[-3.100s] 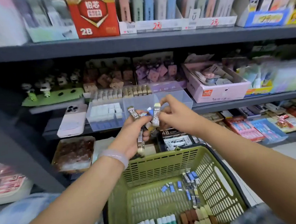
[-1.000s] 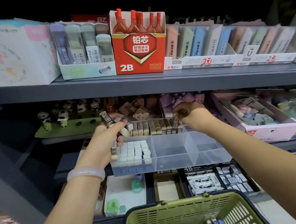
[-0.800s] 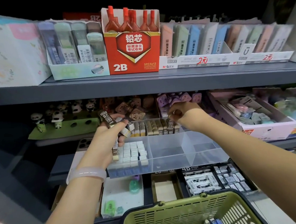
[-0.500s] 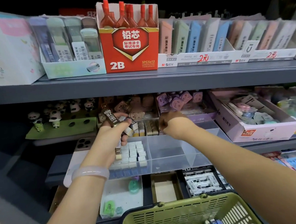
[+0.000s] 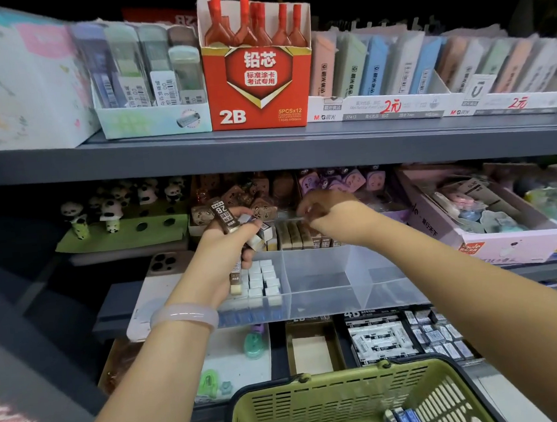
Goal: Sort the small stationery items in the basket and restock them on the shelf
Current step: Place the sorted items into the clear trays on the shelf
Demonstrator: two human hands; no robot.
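Overhead, a grey shelf (image 5: 299, 143) is seen running across the scene, with a red 2B box (image 5: 258, 80) standing on it between pastel packs. Below it, panda figures (image 5: 109, 209) are set at the far left, and a phone (image 5: 162, 268) lies beside a clear tray (image 5: 325, 283) holding white erasers (image 5: 264, 281) in its left compartment. The left hand (image 5: 224, 257) is raised over that tray's left end, fingers curled round several brown 2B erasers (image 5: 225, 218). The right hand (image 5: 333, 210) is bent down over a row of brown erasers (image 5: 300, 235) behind the tray; it is blurred, so its grip cannot be told. A green basket (image 5: 317, 402) is held near, with blue items (image 5: 400, 418) inside.
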